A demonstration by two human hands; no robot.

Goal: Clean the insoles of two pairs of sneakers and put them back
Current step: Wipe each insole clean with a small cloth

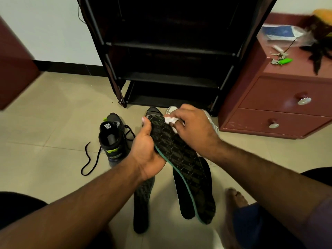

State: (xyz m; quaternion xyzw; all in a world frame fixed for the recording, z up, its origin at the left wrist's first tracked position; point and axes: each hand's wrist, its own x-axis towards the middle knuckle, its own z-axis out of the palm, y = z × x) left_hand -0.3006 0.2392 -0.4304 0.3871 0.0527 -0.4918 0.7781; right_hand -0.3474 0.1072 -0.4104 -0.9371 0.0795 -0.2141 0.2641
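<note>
My left hand [146, 150] grips a black patterned insole with a green edge [181, 160] around its middle, holding it up over the floor. My right hand [193, 128] pinches a crumpled white tissue [169, 120] against the insole's toe end. Two more dark insoles lie on the floor beneath: one [142, 205] under my left wrist, another [185, 198] to its right, partly covered by the held insole. A black sneaker with lime accents [112, 139] stands to the left with loose laces. A second dark sneaker [152, 111] and a white sneaker [172, 109] show behind my hands.
A black shoe rack [168, 76] stands straight ahead against the wall. A maroon drawer cabinet [280, 97] sits to the right, with keys, a green tag and a plastic bag on top. My bare foot [235, 200] rests on the tiled floor at lower right.
</note>
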